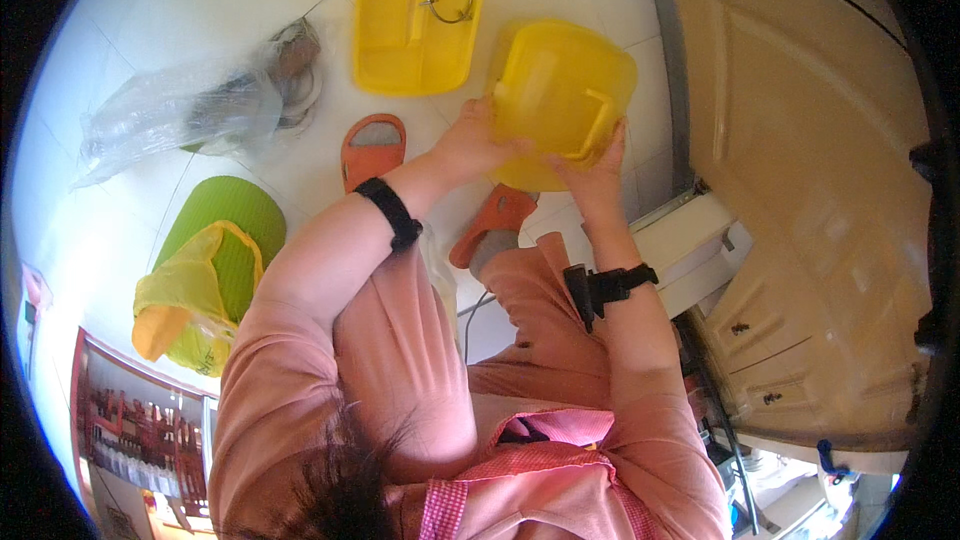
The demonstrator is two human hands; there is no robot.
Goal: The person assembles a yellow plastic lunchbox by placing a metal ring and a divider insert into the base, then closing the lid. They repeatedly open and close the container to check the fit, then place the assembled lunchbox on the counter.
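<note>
Smooth, glossy plastic is seen in the round yellow plastic basin [560, 90]. The far rectangular yellow plastic tray [390, 40] looks alike, and the white tiled floor [200, 0] is shiny.

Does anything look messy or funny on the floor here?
A little. A crumpled clear plastic bag lies loose on the white tiled floor, covering some dark things. Both hands, left hand and right hand, hold a yellow tub tipped on its side. No spill or damage shows.

Open tiled floor [200, 10] left; door [800, 140] close on right.
</note>
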